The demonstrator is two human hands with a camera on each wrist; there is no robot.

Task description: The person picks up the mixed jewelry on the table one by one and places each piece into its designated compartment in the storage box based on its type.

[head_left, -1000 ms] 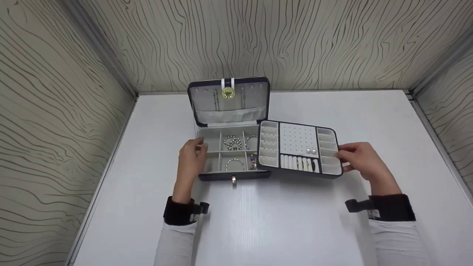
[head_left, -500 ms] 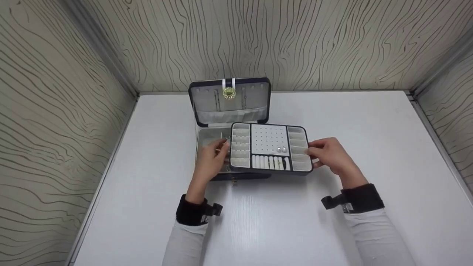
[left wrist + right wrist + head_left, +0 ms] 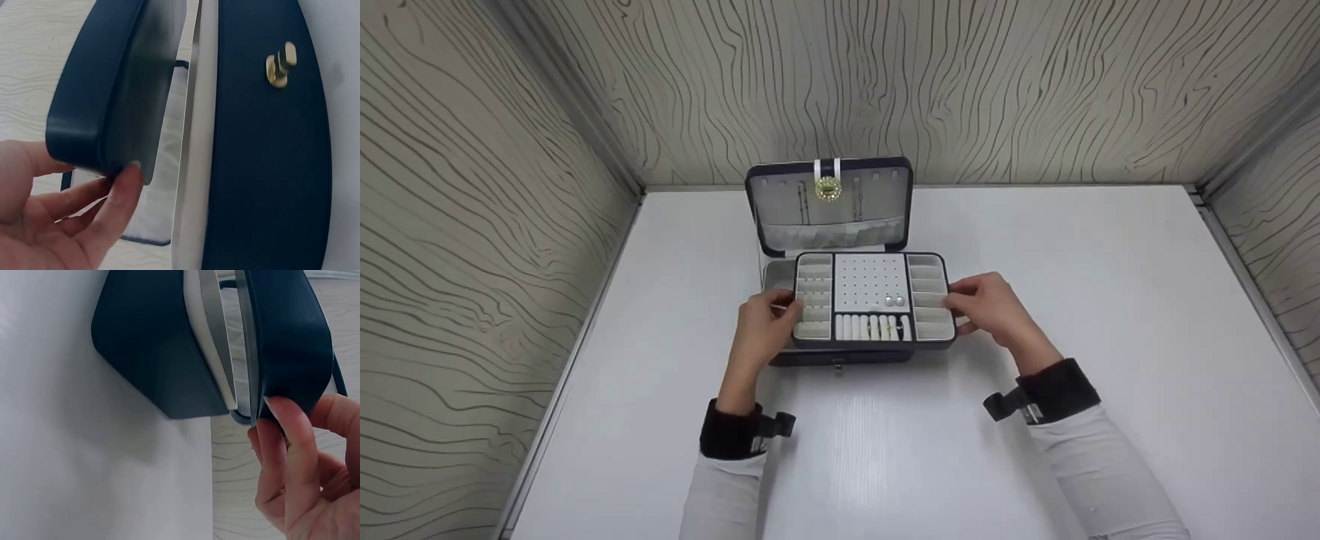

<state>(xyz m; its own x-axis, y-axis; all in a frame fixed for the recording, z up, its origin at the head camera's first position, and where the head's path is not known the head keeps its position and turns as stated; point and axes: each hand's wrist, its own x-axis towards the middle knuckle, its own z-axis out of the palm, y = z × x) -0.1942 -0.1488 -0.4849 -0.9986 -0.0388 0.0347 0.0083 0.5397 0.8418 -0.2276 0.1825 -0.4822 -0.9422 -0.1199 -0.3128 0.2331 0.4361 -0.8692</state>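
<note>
A dark blue jewelry tray (image 3: 873, 282) with pale compartments hangs just above a matching jewelry box (image 3: 847, 358), a little to its right. My left hand (image 3: 763, 324) pinches the tray's left end, and my right hand (image 3: 991, 309) grips its right end. In both wrist views a gap shows between the tray (image 3: 90, 95) and the box (image 3: 152, 349). Two pearl earrings (image 3: 894, 300) sit on the tray's perforated panel. Below them, several ring rolls (image 3: 870, 328) bear a few rings. The tray hides most of the box's inside.
The box's lid (image 3: 832, 202) stands raised at the back, with necklaces and a gold round ornament (image 3: 828, 189) on its strap. A gold clasp (image 3: 279, 66) projects from the box front. White table (image 3: 1080, 247) surrounds the box, with wood-patterned walls (image 3: 997, 90) behind and beside.
The tray has moved left over the box and turned nearly parallel to it. My left hand, earlier at the box's left side, now holds the tray. My right hand moved left with it.
</note>
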